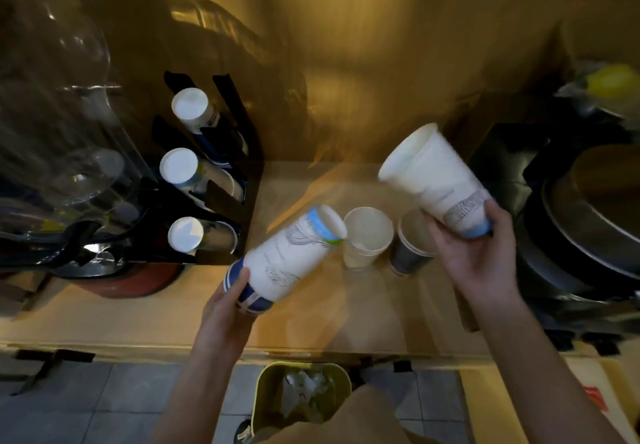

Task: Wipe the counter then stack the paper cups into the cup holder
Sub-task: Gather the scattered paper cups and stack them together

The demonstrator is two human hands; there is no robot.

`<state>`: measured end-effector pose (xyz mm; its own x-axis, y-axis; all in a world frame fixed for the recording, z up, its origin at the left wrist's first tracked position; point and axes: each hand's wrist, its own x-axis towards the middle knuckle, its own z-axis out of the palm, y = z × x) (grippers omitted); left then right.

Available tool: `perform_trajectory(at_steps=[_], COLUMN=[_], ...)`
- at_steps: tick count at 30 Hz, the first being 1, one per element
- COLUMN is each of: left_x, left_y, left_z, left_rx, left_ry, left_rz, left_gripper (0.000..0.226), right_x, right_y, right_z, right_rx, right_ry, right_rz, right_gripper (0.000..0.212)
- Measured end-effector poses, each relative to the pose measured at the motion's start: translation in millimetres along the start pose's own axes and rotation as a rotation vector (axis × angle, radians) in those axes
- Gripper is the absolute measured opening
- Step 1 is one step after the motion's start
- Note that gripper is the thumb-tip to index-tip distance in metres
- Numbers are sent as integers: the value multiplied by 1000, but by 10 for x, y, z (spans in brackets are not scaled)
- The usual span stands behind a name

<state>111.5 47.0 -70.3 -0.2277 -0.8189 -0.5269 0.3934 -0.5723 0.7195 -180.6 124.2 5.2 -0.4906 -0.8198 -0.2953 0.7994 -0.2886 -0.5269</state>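
Observation:
My left hand (pixel 230 300) grips a stack of white paper cups (pixel 287 256) at its blue-striped rim end, tilted with the base toward the upper right. A single tall white paper cup (pixel 434 180) is held near its blue base by my right hand (pixel 481 253), mouth tilted up and left. Between my hands, a short stack of white cups (pixel 367 235) and a short stack of dark cups (pixel 410 246) stand upright on the beige counter (pixel 311 319). The black cup holder (pixel 239 132) at the left has three slots, each holding cups (pixel 180 166) base outward.
Clear glass vessels (pixel 69 114) and a red-based appliance (pixel 131 281) crowd the far left. Dark round pans (pixel 588 222) stand at the right. A yellow-green bin (pixel 301 398) with crumpled paper sits on the tiled floor below the counter edge.

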Motion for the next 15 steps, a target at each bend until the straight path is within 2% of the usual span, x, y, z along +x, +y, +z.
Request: perform_trajectory(at_steps=[2, 3, 6, 8, 10, 13, 15], left_x=[26, 42, 69, 67, 72, 98, 98], left_y=[-65, -95, -154, -152, -142, -151, -159], left_z=[-32, -43, -27, -7, 19, 22, 20], left_rx=[-91, -128, -196, -196, -185, -172, -181], left_ry=[-51, -70, -106, -116, -107, -99, -88], left_rz=[-96, -135, -209, -218, -239, -257, -251], left_gripper=[77, 80, 106, 98, 85, 85, 81], right_x=[39, 55, 115, 162, 184, 227, 275], right_y=[24, 68, 234, 338, 401, 406, 372], right_z=[19, 22, 16, 13, 28, 37, 53], right_rx=[141, 159, 130, 68, 36, -16, -149], right_ry=[-58, -87, -113, -110, -157, -248, -260], right_rz=[82, 133, 269, 319, 346, 348, 282], right_gripper=[49, 52, 72, 83, 76, 61, 67])
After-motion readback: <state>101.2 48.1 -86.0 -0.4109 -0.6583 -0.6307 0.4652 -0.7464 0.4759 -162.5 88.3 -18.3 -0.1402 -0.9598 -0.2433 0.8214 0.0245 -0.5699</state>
